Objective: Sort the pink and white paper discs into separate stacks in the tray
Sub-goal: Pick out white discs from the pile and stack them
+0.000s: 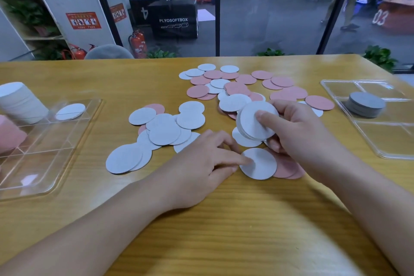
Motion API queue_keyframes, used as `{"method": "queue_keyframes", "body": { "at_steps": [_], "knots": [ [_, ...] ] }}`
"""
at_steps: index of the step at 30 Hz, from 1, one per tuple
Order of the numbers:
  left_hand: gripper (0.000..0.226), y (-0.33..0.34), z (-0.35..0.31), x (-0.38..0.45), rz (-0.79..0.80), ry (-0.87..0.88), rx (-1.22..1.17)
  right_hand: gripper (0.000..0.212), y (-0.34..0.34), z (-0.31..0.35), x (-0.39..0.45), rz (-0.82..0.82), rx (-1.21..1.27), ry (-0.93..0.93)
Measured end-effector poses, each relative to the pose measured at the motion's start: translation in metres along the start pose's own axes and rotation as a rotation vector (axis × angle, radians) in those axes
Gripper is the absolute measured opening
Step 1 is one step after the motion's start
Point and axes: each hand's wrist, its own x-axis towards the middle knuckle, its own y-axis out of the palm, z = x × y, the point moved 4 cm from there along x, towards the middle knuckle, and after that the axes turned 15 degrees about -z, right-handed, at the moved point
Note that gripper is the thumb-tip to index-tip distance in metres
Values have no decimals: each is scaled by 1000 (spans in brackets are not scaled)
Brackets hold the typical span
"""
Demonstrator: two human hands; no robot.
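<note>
A: What are the fingers doing?
B: The right hand (pixel 291 127) has its fingers curled round a small stack of white discs (pixel 255 122), thumb across the top face, held just above the tabletop (pixel 224 219). The left hand (pixel 201 163) lies low, its fingers pinching the edge of a single white disc (pixel 261 164) that overlaps pink discs (pixel 287 167).
A: And the rest?
B: Loose white discs (pixel 163 130) sit left of centre, mixed pink and white discs (pixel 237 84) farther back. A clear tray (pixel 74 148) at left holds one white disc (pixel 70 111); another clear tray (pixel 389 141) at right holds grey discs (pixel 365 104).
</note>
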Motion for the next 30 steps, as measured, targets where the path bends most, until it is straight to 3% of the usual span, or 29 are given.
{"method": "queue_keyframes", "body": {
  "at_steps": [3, 9, 13, 15, 21, 27, 30],
  "knots": [
    [16, -8, 3, 1, -66, -40, 36, 18, 4, 1, -5, 4, -28, -8],
    [27, -8, -3, 5, -282, -166, -46, 17, 6, 2, -6, 8, -16, -19],
    [60, 13, -19, 11, -169, -181, 135, 17, 3, 1, -3, -26, -24, -31],
    [63, 18, -24, 12, -134, -178, 178, 18, 3, 1, -3, -26, -19, -21],
    [56, 19, -24, 9, -146, -207, 88, 18, 2, 1, -3, -31, -21, -19],
    [28, -3, -7, 4, -231, -367, -254, 24, 0, 6, -4, -5, 131, -3],
    [9, -21, 12, 3, -305, -431, -356, 22, 1, 8, -7, 41, 91, -13]
  ]
}}
